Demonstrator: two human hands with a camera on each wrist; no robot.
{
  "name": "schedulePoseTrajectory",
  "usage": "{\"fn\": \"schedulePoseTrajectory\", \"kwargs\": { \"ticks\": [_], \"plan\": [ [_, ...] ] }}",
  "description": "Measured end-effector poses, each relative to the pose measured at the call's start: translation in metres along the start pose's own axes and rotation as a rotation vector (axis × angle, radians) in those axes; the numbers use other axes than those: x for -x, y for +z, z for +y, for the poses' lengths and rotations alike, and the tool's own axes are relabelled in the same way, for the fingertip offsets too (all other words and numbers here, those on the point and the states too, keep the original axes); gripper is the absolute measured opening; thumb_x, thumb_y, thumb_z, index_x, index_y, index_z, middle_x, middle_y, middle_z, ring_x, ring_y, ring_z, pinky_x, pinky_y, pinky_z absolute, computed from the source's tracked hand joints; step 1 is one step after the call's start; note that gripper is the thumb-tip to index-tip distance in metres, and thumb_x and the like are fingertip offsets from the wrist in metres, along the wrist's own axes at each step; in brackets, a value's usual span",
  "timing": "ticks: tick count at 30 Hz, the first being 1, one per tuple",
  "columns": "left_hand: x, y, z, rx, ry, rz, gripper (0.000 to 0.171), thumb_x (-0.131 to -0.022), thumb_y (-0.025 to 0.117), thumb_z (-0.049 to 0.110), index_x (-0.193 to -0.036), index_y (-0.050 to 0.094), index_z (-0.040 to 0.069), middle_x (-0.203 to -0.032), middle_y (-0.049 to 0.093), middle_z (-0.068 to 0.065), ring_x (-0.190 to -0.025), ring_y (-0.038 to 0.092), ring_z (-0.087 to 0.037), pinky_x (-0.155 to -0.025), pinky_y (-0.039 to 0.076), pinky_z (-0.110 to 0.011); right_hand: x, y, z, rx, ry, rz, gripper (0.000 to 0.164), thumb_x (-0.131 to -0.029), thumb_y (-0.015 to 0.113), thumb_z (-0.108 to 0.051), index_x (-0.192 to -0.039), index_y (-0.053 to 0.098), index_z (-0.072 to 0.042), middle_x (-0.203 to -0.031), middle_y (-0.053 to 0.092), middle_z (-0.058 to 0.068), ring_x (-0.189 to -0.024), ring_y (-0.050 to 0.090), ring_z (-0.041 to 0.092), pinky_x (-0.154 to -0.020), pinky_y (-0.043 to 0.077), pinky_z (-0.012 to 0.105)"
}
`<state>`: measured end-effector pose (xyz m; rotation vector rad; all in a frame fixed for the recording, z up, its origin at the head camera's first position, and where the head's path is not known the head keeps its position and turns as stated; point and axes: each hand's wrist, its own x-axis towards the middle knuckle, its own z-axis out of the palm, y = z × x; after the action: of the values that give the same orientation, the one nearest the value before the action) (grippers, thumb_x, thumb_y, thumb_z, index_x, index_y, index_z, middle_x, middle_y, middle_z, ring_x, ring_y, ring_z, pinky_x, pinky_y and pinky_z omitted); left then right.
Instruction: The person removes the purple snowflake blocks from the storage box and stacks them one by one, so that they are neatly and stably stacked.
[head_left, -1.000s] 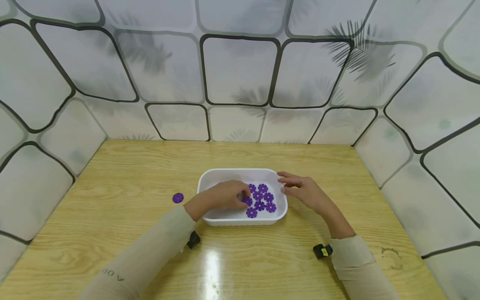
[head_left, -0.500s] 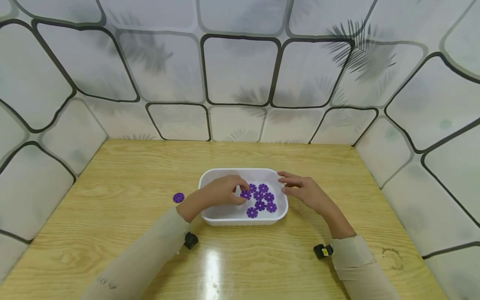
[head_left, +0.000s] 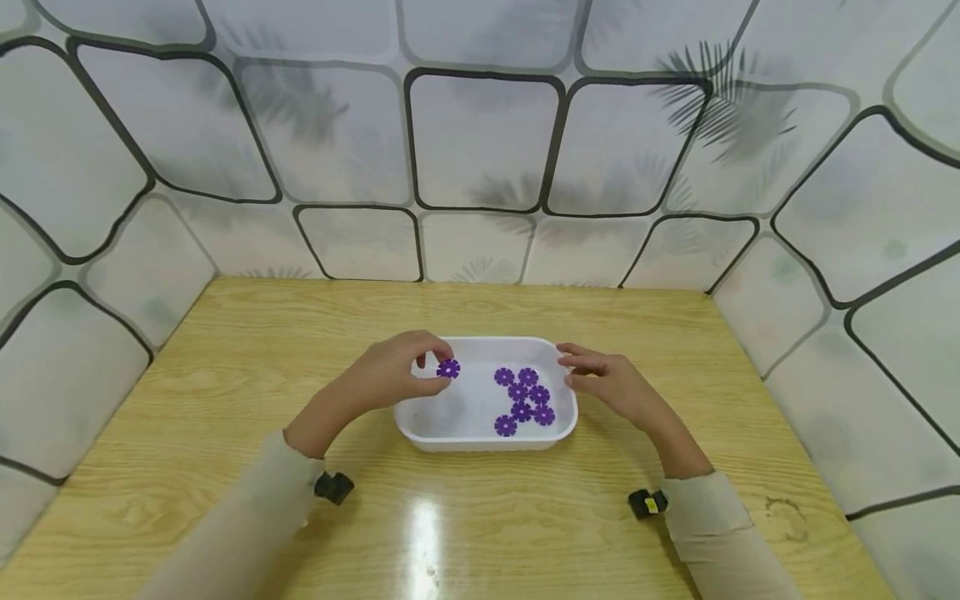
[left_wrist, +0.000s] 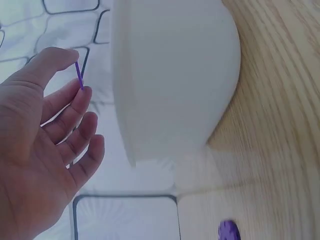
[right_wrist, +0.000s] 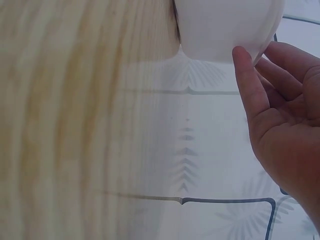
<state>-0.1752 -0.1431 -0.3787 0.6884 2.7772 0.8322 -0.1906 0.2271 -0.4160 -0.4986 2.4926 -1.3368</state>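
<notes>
A purple snowflake disc (head_left: 448, 369) is pinched between the thumb and fingers of my left hand (head_left: 386, 371), over the left end of the white plastic tray (head_left: 480, 443). From the left wrist view, that disc (left_wrist: 79, 76) appears edge-on. Several more purple discs (head_left: 521, 412) lie flat in the tray's right half. My right hand (head_left: 611, 387) touches the tray's right end with its fingers loosely extended. In the right wrist view its thumb (right_wrist: 245, 65) rests against the tray's outer wall (right_wrist: 220, 30).
Another purple disc (left_wrist: 229, 230) lies on the wooden table (head_left: 525, 533) outside the tray; my left hand hides it from the head view. Patterned panels (head_left: 480, 142) border the table at the back and sides. Each wrist carries a small black camera (head_left: 333, 487).
My left hand has picked up one disc from the group and moved left with it, towards the tray's left end. The right hand has stayed at the tray's right end.
</notes>
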Motion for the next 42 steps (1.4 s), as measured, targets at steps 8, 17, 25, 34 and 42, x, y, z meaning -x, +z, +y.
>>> {"fn": "schedulePoseTrajectory", "kwargs": {
  "ticks": [8, 17, 25, 34, 42],
  "plan": [
    [0.034, -0.019, -0.026, 0.046, -0.101, 0.072, 0.033, -0.093, 0.070, 0.042, -0.120, 0.067, 0.024, -0.113, 0.066, 0.005, -0.097, 0.054, -0.019, -0.071, 0.047, -0.033, 0.000, -0.001, 0.003, -0.007, -0.008, 0.004, 0.044, -0.099, 0.065, -0.029, -0.138, 0.061, -0.008, -0.157, 0.045, 0.001, -0.128, 0.057, 0.030, -0.105, 0.049, 0.051],
    [0.055, -0.021, -0.056, -0.002, -0.187, 0.128, 0.026, -0.093, 0.070, 0.038, -0.115, 0.069, 0.023, -0.108, 0.067, 0.000, -0.094, 0.056, -0.020, -0.066, 0.045, -0.032, -0.001, 0.000, 0.002, -0.016, 0.011, 0.010, 0.045, -0.098, 0.067, -0.031, -0.137, 0.063, -0.010, -0.156, 0.046, -0.002, -0.125, 0.058, 0.026, -0.104, 0.049, 0.048],
    [0.061, -0.016, -0.070, -0.079, -0.216, 0.108, 0.031, -0.093, 0.070, 0.036, -0.118, 0.071, 0.018, -0.111, 0.069, -0.005, -0.095, 0.058, -0.022, -0.067, 0.045, -0.032, 0.000, 0.000, 0.002, -0.024, 0.005, 0.003, 0.045, -0.099, 0.066, -0.030, -0.138, 0.062, -0.008, -0.157, 0.045, 0.000, -0.128, 0.058, 0.029, -0.105, 0.049, 0.050],
    [0.064, -0.009, -0.091, -0.141, -0.220, 0.068, 0.032, -0.094, 0.070, 0.034, -0.120, 0.073, 0.015, -0.110, 0.071, -0.007, -0.099, 0.062, -0.026, -0.077, 0.054, -0.045, 0.000, 0.000, 0.002, -0.038, 0.013, 0.003, 0.046, -0.099, 0.066, -0.031, -0.140, 0.061, -0.010, -0.158, 0.043, 0.001, -0.129, 0.057, 0.029, -0.106, 0.048, 0.049],
    [0.066, -0.006, -0.098, -0.174, -0.224, 0.033, 0.034, -0.095, 0.070, 0.034, -0.122, 0.071, 0.013, -0.118, 0.070, -0.011, -0.106, 0.064, -0.031, -0.084, 0.055, -0.052, 0.000, 0.000, 0.001, -0.044, 0.024, 0.003, 0.045, -0.099, 0.065, -0.032, -0.139, 0.061, -0.012, -0.159, 0.042, 0.001, -0.129, 0.058, 0.029, -0.105, 0.049, 0.048]
  ]
}}
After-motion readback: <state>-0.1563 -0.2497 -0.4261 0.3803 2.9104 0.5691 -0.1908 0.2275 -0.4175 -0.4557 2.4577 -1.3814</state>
